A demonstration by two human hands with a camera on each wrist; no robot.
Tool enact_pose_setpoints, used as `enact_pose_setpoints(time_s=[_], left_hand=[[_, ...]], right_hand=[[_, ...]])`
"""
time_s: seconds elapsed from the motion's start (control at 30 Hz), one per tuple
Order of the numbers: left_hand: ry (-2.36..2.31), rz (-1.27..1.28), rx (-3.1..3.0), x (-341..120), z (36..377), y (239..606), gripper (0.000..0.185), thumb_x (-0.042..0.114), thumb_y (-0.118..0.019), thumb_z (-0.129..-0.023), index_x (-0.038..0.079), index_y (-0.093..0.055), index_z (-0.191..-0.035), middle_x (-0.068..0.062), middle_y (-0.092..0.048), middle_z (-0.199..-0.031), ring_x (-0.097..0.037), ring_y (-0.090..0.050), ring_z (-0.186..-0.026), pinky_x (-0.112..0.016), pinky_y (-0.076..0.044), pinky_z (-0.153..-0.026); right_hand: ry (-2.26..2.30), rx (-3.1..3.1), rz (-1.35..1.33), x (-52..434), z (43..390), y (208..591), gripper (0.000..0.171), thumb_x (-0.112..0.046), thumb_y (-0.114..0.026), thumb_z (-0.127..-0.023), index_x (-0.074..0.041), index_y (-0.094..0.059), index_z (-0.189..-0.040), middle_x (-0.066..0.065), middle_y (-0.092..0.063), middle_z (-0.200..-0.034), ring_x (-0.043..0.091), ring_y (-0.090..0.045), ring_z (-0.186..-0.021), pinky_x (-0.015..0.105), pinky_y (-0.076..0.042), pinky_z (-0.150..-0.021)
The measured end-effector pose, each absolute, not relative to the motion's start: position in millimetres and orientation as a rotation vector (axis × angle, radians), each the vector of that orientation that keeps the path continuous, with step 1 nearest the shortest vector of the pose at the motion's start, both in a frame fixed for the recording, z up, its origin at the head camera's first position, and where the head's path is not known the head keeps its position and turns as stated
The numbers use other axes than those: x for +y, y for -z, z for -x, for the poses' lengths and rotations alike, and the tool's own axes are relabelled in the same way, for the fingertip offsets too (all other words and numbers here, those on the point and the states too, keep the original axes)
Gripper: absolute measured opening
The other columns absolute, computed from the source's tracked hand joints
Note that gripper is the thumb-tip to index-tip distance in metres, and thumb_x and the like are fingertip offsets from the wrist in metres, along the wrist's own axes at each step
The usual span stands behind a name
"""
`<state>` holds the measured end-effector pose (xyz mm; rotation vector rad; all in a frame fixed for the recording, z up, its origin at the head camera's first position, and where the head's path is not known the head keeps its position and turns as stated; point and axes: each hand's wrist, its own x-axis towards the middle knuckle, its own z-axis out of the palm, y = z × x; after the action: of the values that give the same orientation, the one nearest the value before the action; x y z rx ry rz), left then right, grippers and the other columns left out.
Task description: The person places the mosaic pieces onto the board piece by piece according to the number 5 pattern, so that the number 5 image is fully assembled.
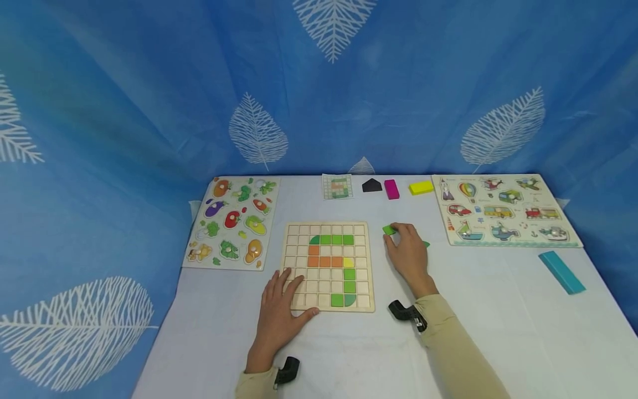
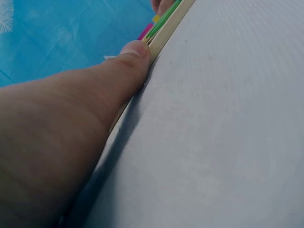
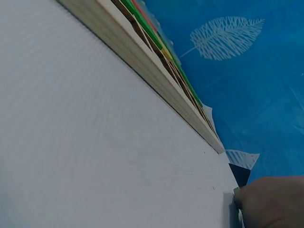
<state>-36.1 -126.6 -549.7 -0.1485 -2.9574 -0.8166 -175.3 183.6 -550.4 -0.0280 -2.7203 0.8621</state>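
Note:
A square wooden grid board (image 1: 327,322) lies flat on the white table, so its near edge faces me. Green, orange and yellow tiles fill some of its cells, forming a bent line. My left hand (image 1: 280,310) rests on the board's near left corner with fingers spread, the thumb along the near edge. To the right of the board, my right hand (image 1: 410,256) pinches a small green square tile (image 1: 389,229) between thumb and fingers, close over the table. Another green piece (image 1: 426,244) peeks out beside that hand, mostly hidden by it.
A printed pattern card (image 1: 337,187) lies at the back, beside black (image 1: 371,185), magenta (image 1: 391,189) and yellow blocks (image 1: 421,188). A vegetable puzzle (image 1: 231,221) stands left, a vehicle puzzle (image 1: 505,210) right. One long blue block (image 1: 561,272) lies near the right edge.

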Motion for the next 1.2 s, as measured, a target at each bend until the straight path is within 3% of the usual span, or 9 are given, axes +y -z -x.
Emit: enact_pose_setpoints(time_s=[0.2, 0.43, 0.6, 0.77, 0.93, 1.2], left_hand=[[0.818, 0.130, -2.981, -126.7, 35.6, 550.3, 0.081, 0.061, -0.078, -0.079, 0.018, -0.056, -0.144, -0.011, -0.035, -0.163, -0.042, -0.023, -0.154, -0.063, -0.023, -0.123], [0.829, 0.131, -2.973, -127.0, 35.9, 551.8, 0.081, 0.060, -0.078, -0.079, 0.018, -0.056, -0.144, -0.011, -0.035, -0.163, -0.042, -0.023, -0.154, -0.063, -0.023, -0.123], [0.827, 0.140, -2.967, -127.5, 36.8, 552.6, 0.082, 0.061, -0.079, -0.079, 0.018, -0.056, -0.144, -0.011, -0.034, -0.164, -0.041, -0.023, -0.154, -0.063, -0.022, -0.123], [0.839, 0.131, -2.980, -127.7, 37.2, 552.2, 0.083, 0.062, -0.078, -0.079, 0.020, -0.054, -0.146, -0.009, -0.033, -0.165, -0.039, -0.020, -0.155, -0.062, -0.020, -0.124], [0.829, 0.128, -2.981, -127.6, 36.5, 553.2, 0.083, 0.063, -0.078, -0.079, 0.020, -0.055, -0.145, -0.009, -0.033, -0.165, -0.039, -0.021, -0.155, -0.062, -0.021, -0.124], [0.784, 0.169, -2.923, -127.9, 35.9, 556.5, 0.081, 0.060, -0.079, -0.079, 0.018, -0.056, -0.144, -0.013, -0.037, -0.162, -0.043, -0.026, -0.152, -0.066, -0.027, -0.119]], right_hand=[[-0.842, -2.733, -0.002, 183.8, 172.8, 550.2, 0.034, -0.012, -0.062, -0.097, 0.002, -0.065, -0.128, 0.025, -0.064, -0.125, 0.043, -0.066, -0.112, 0.055, -0.058, -0.088], [-0.854, -2.767, -0.003, 182.7, 168.3, 549.4, 0.034, -0.014, -0.062, -0.099, 0.001, -0.064, -0.129, 0.026, -0.062, -0.126, 0.043, -0.065, -0.114, 0.055, -0.056, -0.092], [-0.879, -2.743, -0.086, 179.8, 157.9, 549.5, 0.033, -0.015, -0.065, -0.098, -0.004, -0.065, -0.129, 0.020, -0.064, -0.125, 0.038, -0.067, -0.109, 0.051, -0.058, -0.085], [-0.905, -2.658, -0.353, 169.7, 142.0, 552.3, 0.027, -0.015, -0.070, -0.096, -0.010, -0.069, -0.122, 0.011, -0.066, -0.120, 0.025, -0.068, -0.098, 0.041, -0.057, -0.075], [-0.921, -2.537, -0.737, 144.8, 115.6, 553.9, 0.020, -0.015, -0.077, -0.091, -0.014, -0.074, -0.111, 0.003, -0.068, -0.116, 0.020, -0.069, -0.106, 0.038, -0.060, -0.082], [-0.818, -2.453, -1.145, 108.4, 79.4, 552.7, 0.015, -0.022, -0.081, -0.087, -0.022, -0.078, -0.102, -0.005, -0.069, -0.110, 0.011, -0.065, -0.098, 0.030, -0.057, -0.083]])
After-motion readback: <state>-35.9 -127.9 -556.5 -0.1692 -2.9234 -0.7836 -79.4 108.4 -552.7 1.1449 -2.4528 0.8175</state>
